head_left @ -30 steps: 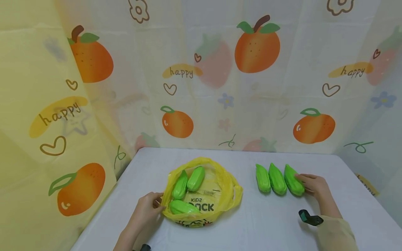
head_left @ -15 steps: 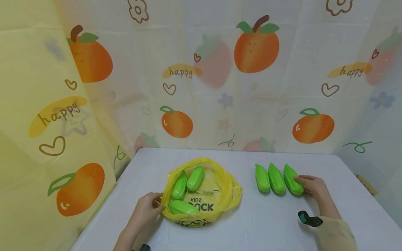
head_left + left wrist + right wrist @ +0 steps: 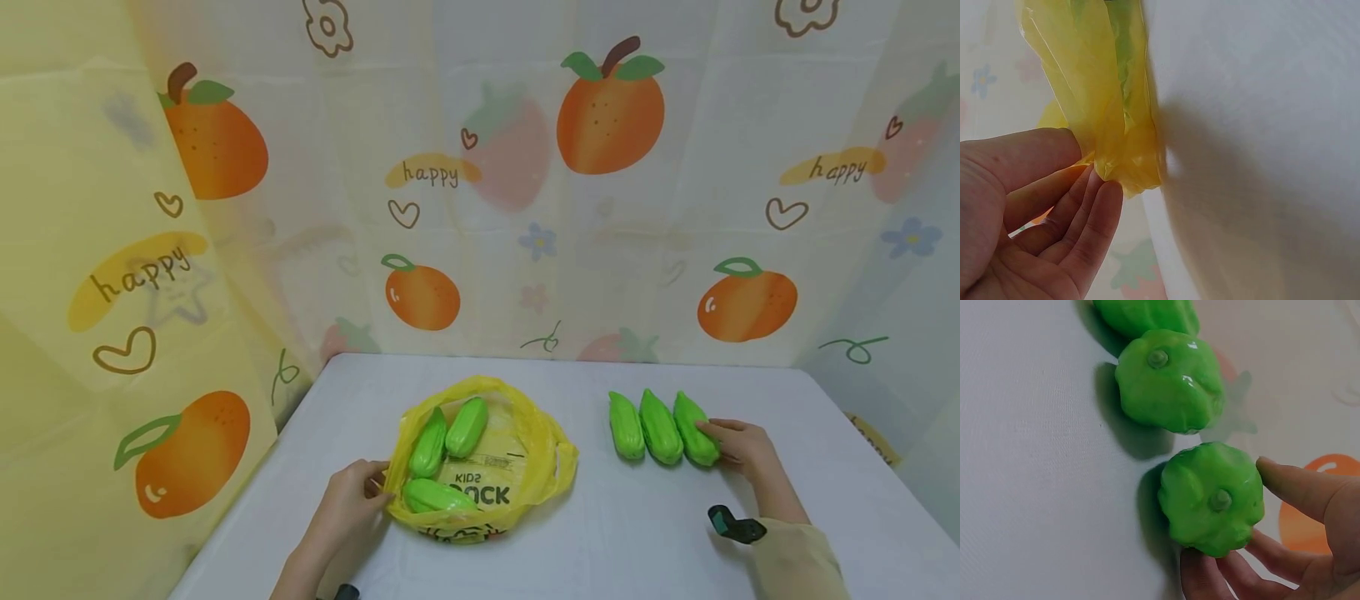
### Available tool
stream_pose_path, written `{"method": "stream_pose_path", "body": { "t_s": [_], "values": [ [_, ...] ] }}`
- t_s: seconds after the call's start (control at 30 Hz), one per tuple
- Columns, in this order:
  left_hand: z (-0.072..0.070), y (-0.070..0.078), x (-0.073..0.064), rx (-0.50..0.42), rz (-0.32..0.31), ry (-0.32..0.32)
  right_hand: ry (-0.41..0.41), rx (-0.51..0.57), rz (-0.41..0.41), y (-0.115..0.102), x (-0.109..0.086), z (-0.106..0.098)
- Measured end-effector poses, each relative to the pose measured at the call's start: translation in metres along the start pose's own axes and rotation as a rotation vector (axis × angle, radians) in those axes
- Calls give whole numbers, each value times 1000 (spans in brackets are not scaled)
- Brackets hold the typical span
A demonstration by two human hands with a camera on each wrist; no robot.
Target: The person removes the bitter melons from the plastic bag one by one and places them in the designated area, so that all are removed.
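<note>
At the table's right, three green ribbed gourds stand side by side: a left one [image 3: 626, 427], a middle one [image 3: 662, 427] and a right one [image 3: 696, 429]. My right hand [image 3: 745, 450] holds the right gourd from its outer side. In the right wrist view the thumb touches that gourd [image 3: 1210, 503] at its top and the fingers curl underneath, its stubby stem facing the camera. My left hand [image 3: 352, 496] pinches the left rim of a yellow plastic bag [image 3: 543, 450], fingertips gathered on the thin film [image 3: 1125, 150]. Inside the open bag lie three more gourds [image 3: 467, 427].
A white cloth covers the table [image 3: 600, 533]. Behind it hangs a fruit-printed curtain [image 3: 510, 275], with a yellowish sheet [image 3: 82, 417] along the left. A black wrist strap piece [image 3: 737, 525] sticks out by the right sleeve [image 3: 798, 562].
My right hand has shifted the right gourd slightly left, nearer the middle one. The left hand and the bag have stayed where they were.
</note>
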State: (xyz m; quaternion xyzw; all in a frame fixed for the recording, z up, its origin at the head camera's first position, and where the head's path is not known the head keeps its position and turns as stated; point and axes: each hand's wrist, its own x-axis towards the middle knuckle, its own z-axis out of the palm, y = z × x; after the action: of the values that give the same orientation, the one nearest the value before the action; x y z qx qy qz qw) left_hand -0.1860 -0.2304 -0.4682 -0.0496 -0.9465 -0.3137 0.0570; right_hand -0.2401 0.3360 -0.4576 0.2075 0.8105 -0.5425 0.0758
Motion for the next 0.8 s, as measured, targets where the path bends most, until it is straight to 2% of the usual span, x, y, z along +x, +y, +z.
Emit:
{"method": "stream_pose_path", "body": {
  "t_s": [0.27, 0.5, 0.8],
  "values": [
    [0, 0, 0, -8, -4, -2, 33, -25, -19, -2, -4, -10],
    [0, 0, 0, -5, -12, -2, 66, -61, -9, -17, -15, -11],
    [1, 0, 0, -15, -18, 0, 47, -100, -158, -43, -34, 9]
  ]
}}
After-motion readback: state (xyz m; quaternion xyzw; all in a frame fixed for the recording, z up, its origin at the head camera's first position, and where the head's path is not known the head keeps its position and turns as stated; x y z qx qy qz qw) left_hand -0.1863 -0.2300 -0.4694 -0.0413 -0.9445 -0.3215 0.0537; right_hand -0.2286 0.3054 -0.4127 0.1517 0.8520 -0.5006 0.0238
